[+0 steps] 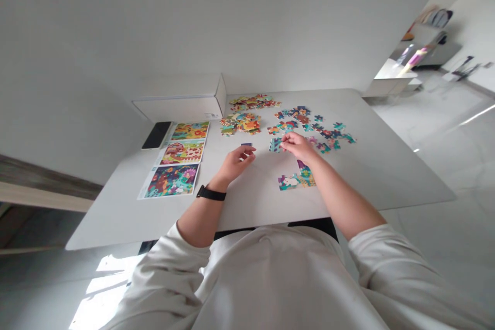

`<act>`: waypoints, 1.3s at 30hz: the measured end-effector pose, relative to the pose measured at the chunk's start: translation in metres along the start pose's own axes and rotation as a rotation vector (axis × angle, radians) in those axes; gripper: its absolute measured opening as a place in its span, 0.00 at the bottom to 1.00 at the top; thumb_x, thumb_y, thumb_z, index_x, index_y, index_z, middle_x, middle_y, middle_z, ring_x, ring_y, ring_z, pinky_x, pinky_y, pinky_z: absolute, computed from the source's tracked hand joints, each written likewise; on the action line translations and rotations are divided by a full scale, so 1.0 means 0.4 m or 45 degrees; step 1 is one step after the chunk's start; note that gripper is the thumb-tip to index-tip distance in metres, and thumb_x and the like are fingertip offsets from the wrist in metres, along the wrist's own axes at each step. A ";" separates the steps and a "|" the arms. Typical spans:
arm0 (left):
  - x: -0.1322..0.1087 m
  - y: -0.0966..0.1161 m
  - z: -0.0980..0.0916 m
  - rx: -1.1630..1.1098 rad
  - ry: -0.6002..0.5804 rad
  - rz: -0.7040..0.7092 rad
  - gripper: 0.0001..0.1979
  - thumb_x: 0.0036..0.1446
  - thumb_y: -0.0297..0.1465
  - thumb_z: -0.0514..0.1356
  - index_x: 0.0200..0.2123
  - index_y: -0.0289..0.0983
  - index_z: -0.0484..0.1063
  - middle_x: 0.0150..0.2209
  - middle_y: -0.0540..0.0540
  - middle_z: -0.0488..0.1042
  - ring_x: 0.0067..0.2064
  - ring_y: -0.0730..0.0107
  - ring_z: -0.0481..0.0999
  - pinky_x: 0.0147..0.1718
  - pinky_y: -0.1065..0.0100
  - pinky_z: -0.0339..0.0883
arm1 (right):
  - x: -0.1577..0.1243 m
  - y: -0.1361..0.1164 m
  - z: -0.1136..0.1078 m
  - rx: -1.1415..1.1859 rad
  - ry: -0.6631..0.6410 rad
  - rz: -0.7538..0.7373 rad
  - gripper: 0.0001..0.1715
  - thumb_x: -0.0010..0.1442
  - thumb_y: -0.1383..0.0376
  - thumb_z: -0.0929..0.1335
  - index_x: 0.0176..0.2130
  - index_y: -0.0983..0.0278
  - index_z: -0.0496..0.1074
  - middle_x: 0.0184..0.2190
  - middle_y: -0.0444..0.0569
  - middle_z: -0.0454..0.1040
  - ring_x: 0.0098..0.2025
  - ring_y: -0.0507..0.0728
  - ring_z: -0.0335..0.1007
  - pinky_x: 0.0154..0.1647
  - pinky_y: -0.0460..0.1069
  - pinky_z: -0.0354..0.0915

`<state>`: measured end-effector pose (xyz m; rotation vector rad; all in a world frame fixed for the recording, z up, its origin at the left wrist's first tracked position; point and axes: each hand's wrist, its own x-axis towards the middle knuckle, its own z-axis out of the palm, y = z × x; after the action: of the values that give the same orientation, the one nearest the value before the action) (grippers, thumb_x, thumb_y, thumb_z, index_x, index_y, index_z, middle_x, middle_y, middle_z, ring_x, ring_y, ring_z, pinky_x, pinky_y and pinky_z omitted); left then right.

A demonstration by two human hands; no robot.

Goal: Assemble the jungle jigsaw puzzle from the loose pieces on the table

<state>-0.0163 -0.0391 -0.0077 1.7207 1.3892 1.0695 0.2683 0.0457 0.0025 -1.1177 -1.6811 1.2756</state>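
My left hand (236,160) rests on the white table (359,175), fingers curled around a small dark blue puzzle piece (246,145) at its fingertips. My right hand (297,145) is pinched on a teal puzzle piece (276,145) lying on the table. A small joined section of puzzle (296,179), teal with a white animal, lies just in front of my right forearm. Several loose blue and teal pieces (309,126) are scattered beyond my right hand.
Two piles of orange and mixed pieces (242,124) (253,102) lie further back. Three picture cards (179,161) lie in a row at the left, a black phone (155,135) beside them. A white box (181,103) stands at the far edge against the wall.
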 end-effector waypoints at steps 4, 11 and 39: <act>-0.004 0.014 0.013 -0.024 -0.036 0.028 0.26 0.62 0.50 0.67 0.55 0.39 0.79 0.46 0.41 0.82 0.40 0.66 0.80 0.34 0.70 0.75 | -0.016 -0.018 0.025 -0.032 -0.157 0.008 0.12 0.60 0.59 0.74 0.41 0.59 0.72 0.35 0.45 0.81 0.38 0.58 0.79 0.47 0.54 0.73; -0.018 0.041 0.030 0.011 -0.244 0.003 0.25 0.60 0.48 0.69 0.55 0.39 0.77 0.44 0.43 0.81 0.38 0.65 0.80 0.31 0.70 0.74 | -0.035 -0.015 0.089 -0.039 -0.491 0.019 0.12 0.61 0.59 0.75 0.40 0.60 0.72 0.32 0.42 0.78 0.33 0.54 0.74 0.38 0.48 0.67; -0.062 0.045 -0.088 0.652 -0.654 0.082 0.11 0.57 0.36 0.67 0.43 0.44 0.80 0.41 0.47 0.81 0.41 0.59 0.81 0.42 0.62 0.72 | -0.049 -0.020 0.079 -0.387 -0.408 -0.112 0.08 0.69 0.68 0.72 0.48 0.59 0.81 0.40 0.46 0.84 0.44 0.56 0.82 0.50 0.50 0.72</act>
<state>-0.0427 -0.0669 0.0190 2.2114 1.3353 0.2556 0.2446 0.0160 0.0017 -1.0349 -2.1967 1.2189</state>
